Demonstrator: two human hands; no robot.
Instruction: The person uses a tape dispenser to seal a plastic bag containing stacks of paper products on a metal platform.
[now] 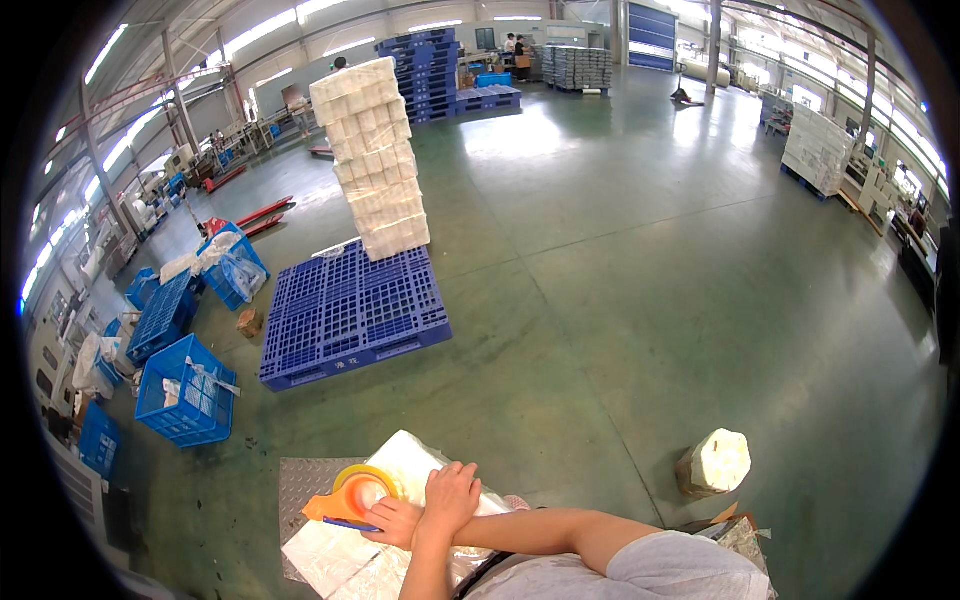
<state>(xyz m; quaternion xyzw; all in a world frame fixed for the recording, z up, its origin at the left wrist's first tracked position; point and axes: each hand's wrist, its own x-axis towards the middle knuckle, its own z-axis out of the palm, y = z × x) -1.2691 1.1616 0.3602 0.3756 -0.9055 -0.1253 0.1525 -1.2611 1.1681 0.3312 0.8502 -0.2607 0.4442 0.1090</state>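
My forearms cross low in the picture, the left one lying over the right. My right hand (396,521) reaches to the left, its fingers closed against the near side of an orange tape dispenser (330,505) that carries a yellow tape roll (394,478). A thin blue strip shows along the dispenser's lower edge, next to these fingers. Above the right wrist, my left hand (455,492) rests with its fingers stretched forward and nothing visible in it. Beneath both hands lie white plastic-wrapped packs (411,452) on a grey textured metal plate (300,480).
Ahead on the left stands a blue pallet (355,310) bearing a tall leaning stack of white packs (370,160). Blue crates (187,400) line the left side. A wrapped roll-shaped bundle (718,463) stands at the right. Far off are stacked pallets (418,75) and people.
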